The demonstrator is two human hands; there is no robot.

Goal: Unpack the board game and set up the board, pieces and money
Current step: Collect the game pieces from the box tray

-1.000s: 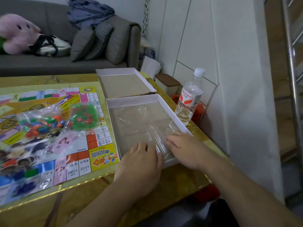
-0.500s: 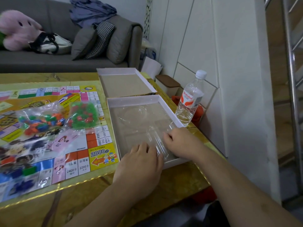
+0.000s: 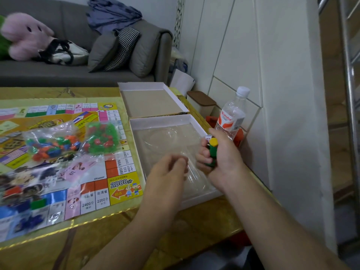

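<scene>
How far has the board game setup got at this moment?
Done: the board lies unfolded on the table. In hand: the right hand grips loose pawns over the box tray. Left: the bags of pieces remain sealed; the money is not laid out.

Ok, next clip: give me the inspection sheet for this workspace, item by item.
Surface: yellow-brown table, gold strip along the near edge.
Job's things: game board lies unfolded; two bags of coloured pieces and wrapped cards lie on it; box base holds a clear plastic insert; box lid sits behind it, open side up.
Clutter: water bottle beside the box.
Hands: right hand grips green and yellow pawns plus a small white piece, possibly a die; left hand hovers over the insert, fingers curled, seemingly holding nothing.
Cables: nothing seen.
Surroundings: grey sofa with cushions, pink plush; white wall on the right.
</scene>
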